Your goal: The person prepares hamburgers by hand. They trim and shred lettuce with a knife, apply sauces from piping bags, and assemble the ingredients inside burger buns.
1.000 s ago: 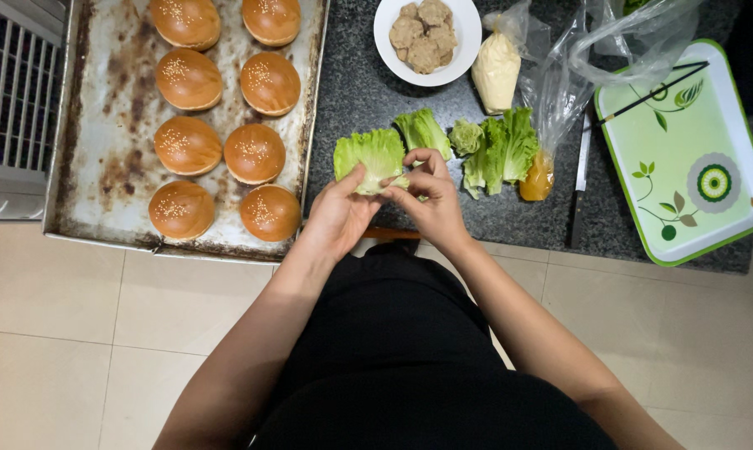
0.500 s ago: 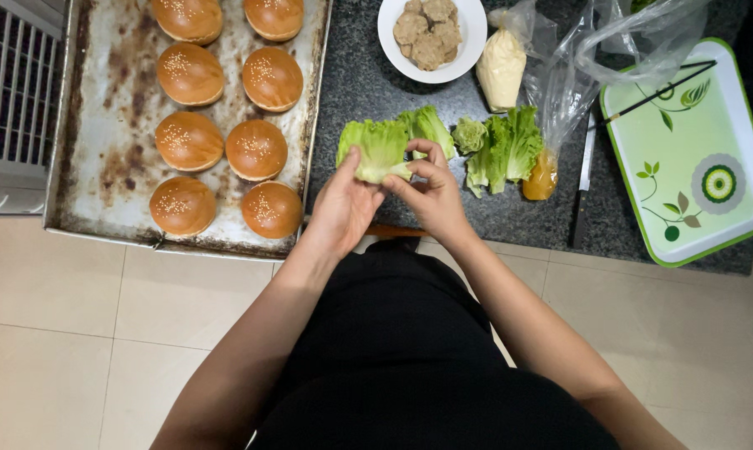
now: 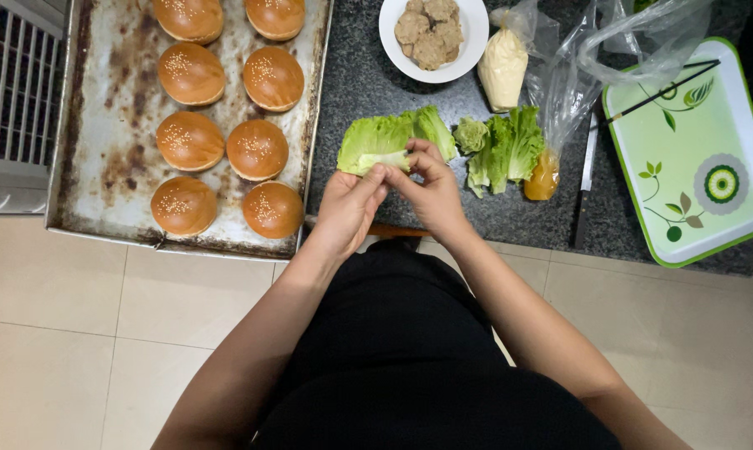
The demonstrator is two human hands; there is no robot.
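- A lettuce leaf lies on the dark counter just above the counter's near edge, its pale stalk end pinched between both hands.
- The left hand is closed on the stalk from 7 o'clock, fingertips pressed to it.
- The right hand grips the same stalk from 5 o'clock, its fingers curled over the leaf; the two hands touch at the fingertips.
- At 3 o'clock of the leaf, just beside it, sits a bunch of lettuce, and a small orange sauce bag lies against that bunch's right side.
- At 1 o'clock a white plate holds browned patties; right of it stands a bag of pale cream sauce under a crumpled clear plastic bag.
- Further toward 3 o'clock a green tray lies tilted, its corner reaching past the counter's front edge; a knife lies in the narrow gap between tray and lettuce.
- At 9 o'clock a worn baking sheet carries sesame buns in two columns; its right rim runs close beside the left hand, and its near rim overhangs the counter.
- Bare counter shows between leaf and plate, a small open patch.
- Below the counter edge is beige floor tile.
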